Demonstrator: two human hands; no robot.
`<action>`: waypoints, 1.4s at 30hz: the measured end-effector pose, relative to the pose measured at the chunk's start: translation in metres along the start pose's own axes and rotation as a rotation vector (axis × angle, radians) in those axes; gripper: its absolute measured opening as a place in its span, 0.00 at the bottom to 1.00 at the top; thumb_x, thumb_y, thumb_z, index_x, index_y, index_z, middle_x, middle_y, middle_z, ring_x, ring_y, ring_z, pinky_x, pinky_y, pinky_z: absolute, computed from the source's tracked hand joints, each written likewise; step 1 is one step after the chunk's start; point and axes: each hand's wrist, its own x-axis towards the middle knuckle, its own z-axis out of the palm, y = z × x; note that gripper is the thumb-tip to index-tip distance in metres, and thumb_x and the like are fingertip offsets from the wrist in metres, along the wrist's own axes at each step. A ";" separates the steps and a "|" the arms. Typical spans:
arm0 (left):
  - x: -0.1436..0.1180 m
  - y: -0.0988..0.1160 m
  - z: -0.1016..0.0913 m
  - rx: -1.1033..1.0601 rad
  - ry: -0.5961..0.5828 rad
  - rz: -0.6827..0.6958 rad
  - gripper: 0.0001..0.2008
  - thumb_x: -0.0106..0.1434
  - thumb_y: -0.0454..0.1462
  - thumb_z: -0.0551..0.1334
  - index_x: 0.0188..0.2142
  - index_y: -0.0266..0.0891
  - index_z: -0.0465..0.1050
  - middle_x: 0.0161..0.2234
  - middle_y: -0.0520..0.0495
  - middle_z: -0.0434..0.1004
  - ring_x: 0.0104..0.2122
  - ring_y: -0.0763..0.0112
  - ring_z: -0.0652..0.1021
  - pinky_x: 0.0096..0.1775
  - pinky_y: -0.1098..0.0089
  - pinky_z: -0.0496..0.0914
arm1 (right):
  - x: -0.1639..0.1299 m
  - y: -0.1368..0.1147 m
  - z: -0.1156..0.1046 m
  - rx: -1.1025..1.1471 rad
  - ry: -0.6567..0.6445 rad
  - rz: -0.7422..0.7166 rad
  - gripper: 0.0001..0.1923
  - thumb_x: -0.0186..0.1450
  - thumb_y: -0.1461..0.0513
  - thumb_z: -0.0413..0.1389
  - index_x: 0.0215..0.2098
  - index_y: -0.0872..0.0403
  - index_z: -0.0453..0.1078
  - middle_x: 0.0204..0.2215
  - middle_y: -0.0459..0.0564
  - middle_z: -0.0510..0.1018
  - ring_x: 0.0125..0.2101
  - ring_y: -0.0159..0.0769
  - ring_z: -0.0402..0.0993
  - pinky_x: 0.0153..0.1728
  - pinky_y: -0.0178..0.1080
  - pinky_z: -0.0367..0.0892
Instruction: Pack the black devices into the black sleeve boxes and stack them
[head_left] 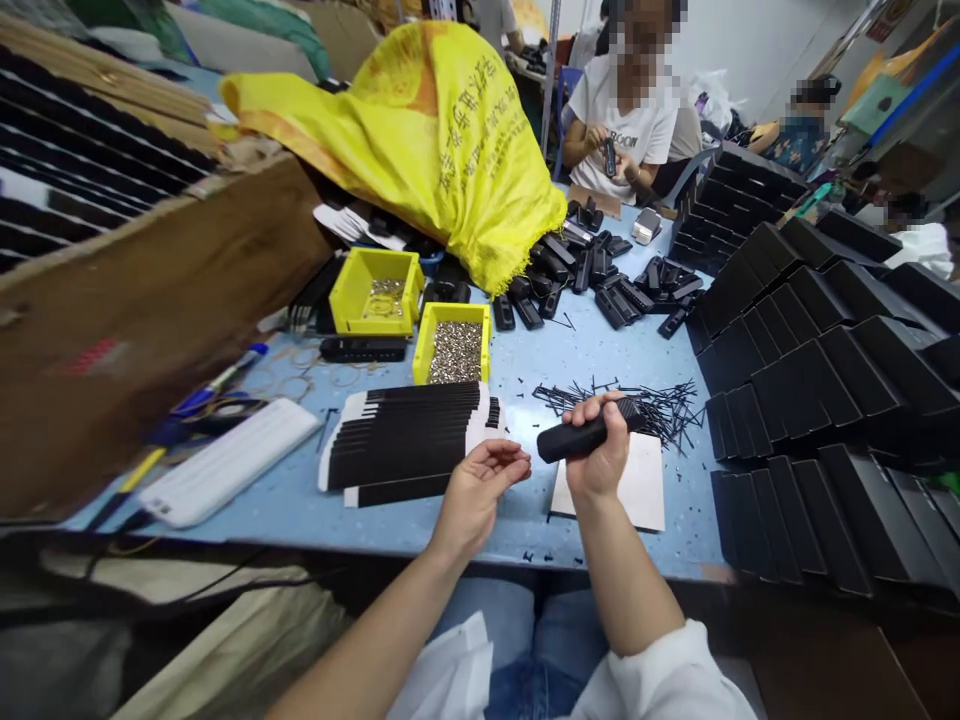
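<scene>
Here the right hand [600, 450] is clamped round a black case [581, 437], held level above the blue table [300, 500] near its front edge. The left hand [480, 490] hovers just beside it, palm up, fingers loosely curled, holding nothing. Behind lie loose black pins [645, 402]; under the right hand, a white card [645, 490]. Left are black strips [405, 440] and two yellow trays [420, 310]; right, stacked black boxes [825, 400]. A yellow sack [427, 130] slumps behind.
</scene>
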 end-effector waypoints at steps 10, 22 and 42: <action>-0.024 -0.005 0.001 0.075 0.002 0.099 0.15 0.46 0.34 0.72 0.29 0.38 0.67 0.24 0.55 0.74 0.27 0.75 0.77 0.36 0.72 0.73 | -0.021 0.012 0.002 0.097 0.192 0.112 0.13 0.58 0.55 0.56 0.36 0.49 0.57 0.22 0.39 0.60 0.22 0.27 0.62 0.30 0.36 0.68; -0.036 -0.014 -0.016 0.579 -0.071 0.336 0.10 0.55 0.40 0.66 0.35 0.40 0.69 0.32 0.48 0.78 0.33 0.66 0.79 0.39 0.64 0.75 | -0.041 0.023 -0.032 -0.261 0.080 -0.099 0.10 0.62 0.54 0.54 0.31 0.52 0.63 0.21 0.42 0.66 0.22 0.29 0.67 0.29 0.37 0.69; -0.029 0.081 -0.052 0.938 -0.438 0.092 0.17 0.58 0.45 0.62 0.45 0.42 0.73 0.41 0.44 0.78 0.45 0.56 0.76 0.48 0.62 0.69 | -0.052 -0.003 -0.067 -1.194 -0.566 -0.722 0.18 0.65 0.64 0.54 0.53 0.50 0.67 0.47 0.55 0.72 0.51 0.41 0.69 0.52 0.47 0.66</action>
